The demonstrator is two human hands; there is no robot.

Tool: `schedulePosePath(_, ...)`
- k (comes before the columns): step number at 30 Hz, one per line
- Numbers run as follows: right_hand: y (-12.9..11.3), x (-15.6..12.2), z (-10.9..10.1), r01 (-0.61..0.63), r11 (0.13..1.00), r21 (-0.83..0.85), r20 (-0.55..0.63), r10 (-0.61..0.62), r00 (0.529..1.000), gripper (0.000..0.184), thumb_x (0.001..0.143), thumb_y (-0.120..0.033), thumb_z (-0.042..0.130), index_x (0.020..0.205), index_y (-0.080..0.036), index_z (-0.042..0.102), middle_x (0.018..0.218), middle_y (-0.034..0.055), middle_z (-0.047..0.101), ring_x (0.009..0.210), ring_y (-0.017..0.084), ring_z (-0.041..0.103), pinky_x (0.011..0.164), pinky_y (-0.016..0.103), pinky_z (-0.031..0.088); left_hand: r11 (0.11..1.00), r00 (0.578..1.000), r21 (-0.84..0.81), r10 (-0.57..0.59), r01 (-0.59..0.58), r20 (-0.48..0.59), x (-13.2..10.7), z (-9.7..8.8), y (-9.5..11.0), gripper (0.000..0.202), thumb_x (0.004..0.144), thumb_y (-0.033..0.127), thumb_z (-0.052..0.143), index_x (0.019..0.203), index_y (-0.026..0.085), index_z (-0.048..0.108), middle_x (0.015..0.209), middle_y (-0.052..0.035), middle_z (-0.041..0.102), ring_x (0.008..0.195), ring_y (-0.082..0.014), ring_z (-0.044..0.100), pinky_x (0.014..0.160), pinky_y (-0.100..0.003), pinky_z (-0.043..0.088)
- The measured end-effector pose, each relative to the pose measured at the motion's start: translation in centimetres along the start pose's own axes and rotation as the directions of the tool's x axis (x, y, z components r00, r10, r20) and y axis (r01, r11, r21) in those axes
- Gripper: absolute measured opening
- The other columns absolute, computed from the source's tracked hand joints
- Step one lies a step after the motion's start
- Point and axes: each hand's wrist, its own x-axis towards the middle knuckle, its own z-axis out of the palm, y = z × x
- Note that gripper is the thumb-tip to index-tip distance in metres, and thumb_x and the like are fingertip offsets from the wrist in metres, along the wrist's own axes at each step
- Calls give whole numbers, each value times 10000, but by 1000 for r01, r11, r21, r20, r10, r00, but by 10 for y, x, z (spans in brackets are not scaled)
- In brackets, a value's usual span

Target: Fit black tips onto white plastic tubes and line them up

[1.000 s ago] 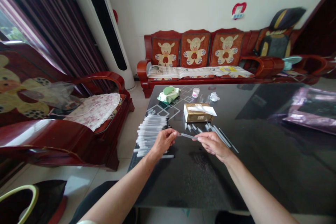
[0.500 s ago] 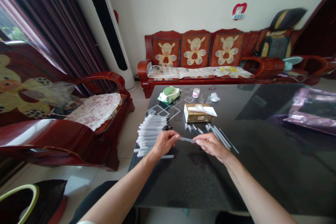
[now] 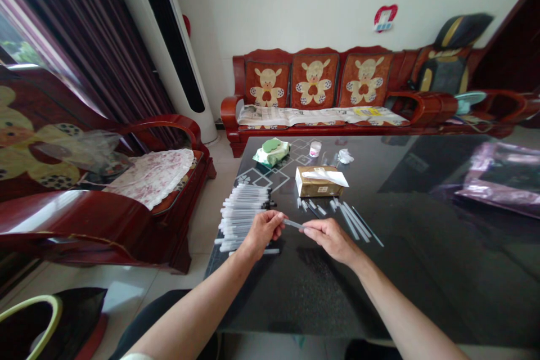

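A slim, translucent pen barrel [image 3: 294,224] is stretched between my two hands, above the dark table. My left hand [image 3: 266,229] pinches its left end, and the fingers of my right hand [image 3: 330,238] are closed on its right end. Beside my left hand lies a pile of whitish pens [image 3: 240,211] with dark tips, partly covered by that hand. One single whitish pen [image 3: 270,251] rests just below the pile. Beyond my right hand, several loose barrels [image 3: 352,219] and a thin dark refill [image 3: 369,227] lie slanted, with short pen pieces [image 3: 317,207] to their left.
On the black table [image 3: 422,270] stand a gold tissue box [image 3: 324,184], a green wipes pack [image 3: 272,152], a small white tub [image 3: 315,149] and a crumpled tissue [image 3: 345,156]. A purple plastic package [image 3: 502,180] lies at the right. Wooden sofas [image 3: 232,115] stand behind and left.
My right hand has moved slightly left, closer to my left hand. The pen barrel has shifted left with it and tilts a little more down to the right.
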Motion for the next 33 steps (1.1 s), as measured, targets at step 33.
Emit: schedulePosePath(33,-8,-5,36,81,996,-36,-169,-86,982,342,891,-427,501,859,-151,699,567,-18,481,526,109,416,513,238,274,991,999,-129,24,-29,-43,-5,1,21,467,798,545,556,897,99,656,623,4,528,442,-49,420,401,-179,273)
